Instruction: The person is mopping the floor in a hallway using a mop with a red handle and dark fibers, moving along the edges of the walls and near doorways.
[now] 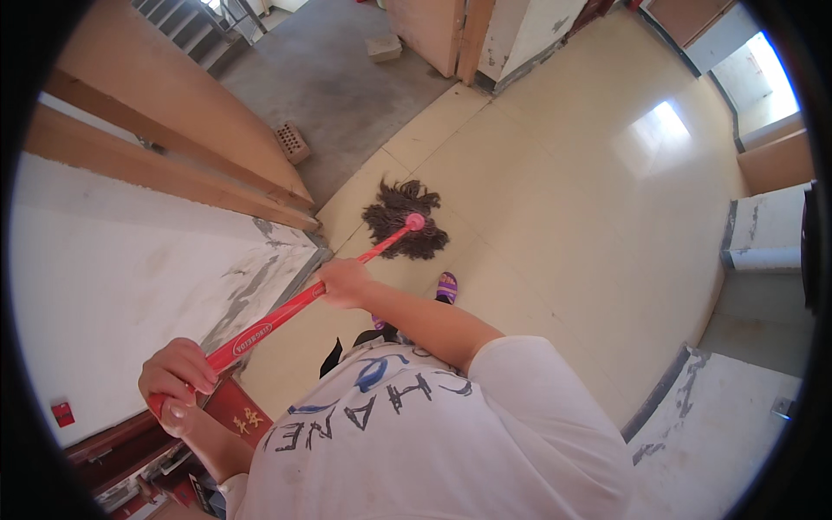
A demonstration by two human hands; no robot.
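A string mop with a red handle [279,325] slants across the view from lower left to upper middle. My left hand [179,380] is wrapped around the top end of the handle, near the white wall. Farther down the handle, my right hand [344,283] grips it. The dark brown mop head [406,224] lies spread on the pale tiled floor [533,227], joined to the handle by a pink socket [415,222]. One purple sandal [447,287] on my foot shows just behind the mop strands; the other is mostly hidden.
Beside the mop head, a doorway opens onto grey concrete. A perforated brick [292,142] sits by the open brown door [188,97], and a pale block [383,48] lies farther in. Stairs [188,32] rise beyond. A peeling white wall [130,260] runs along my left.
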